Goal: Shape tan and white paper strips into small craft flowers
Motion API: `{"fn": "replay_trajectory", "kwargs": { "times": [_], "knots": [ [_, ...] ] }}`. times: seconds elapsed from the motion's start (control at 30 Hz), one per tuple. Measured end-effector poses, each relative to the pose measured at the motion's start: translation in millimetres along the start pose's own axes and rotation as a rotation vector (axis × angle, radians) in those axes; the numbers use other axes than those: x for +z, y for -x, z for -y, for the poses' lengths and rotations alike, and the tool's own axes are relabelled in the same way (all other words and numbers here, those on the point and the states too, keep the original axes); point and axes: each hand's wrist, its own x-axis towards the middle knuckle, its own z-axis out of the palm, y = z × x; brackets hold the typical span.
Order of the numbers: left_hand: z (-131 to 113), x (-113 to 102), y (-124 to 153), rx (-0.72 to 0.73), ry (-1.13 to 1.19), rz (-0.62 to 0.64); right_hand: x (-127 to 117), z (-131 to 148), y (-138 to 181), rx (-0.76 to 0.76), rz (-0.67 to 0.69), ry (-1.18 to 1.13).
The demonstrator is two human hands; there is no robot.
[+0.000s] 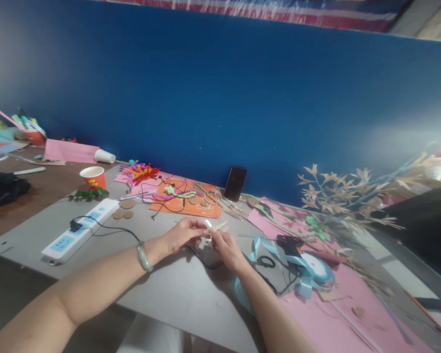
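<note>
My left hand, with a jade-coloured bangle on its wrist, is closed in a pinch over the grey table. My right hand is closed close beside it, fingertips almost meeting the left ones. Between them is a small pale strip, cream-coloured, sticking out past the right fingers; a white bit shows at the left fingertips. The strip's exact kind is too small to make out. A black cable runs on the table beneath both hands. Right of my right hand lies a loose loop of light-blue ribbon.
A white power strip with a plugged-in cable lies left, near a red paper cup. Behind the hands are an orange sheet with twigs and a leaning phone. Dried foliage, a ribbon spool and pink paper are right.
</note>
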Motion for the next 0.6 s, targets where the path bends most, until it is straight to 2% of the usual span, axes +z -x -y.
{"fn": "replay_trajectory", "kwargs": {
  "times": [0.23,0.37,0.5,0.6],
  "knots": [
    [0,4,1,0.095,-0.03,-0.075,2,-2,-1,0.002,-0.016,0.015],
    [2,0,-3,0.075,0.043,-0.096,-2,5,2,-0.034,-0.013,-0.131],
    [1,-3,-4,-0.034,0.185,0.025,-7,12,7,0.012,0.038,-0.368],
    [1,-4,-4,-0.111,0.212,0.129,-7,15,9,0.032,0.057,-0.463]
  ]
}}
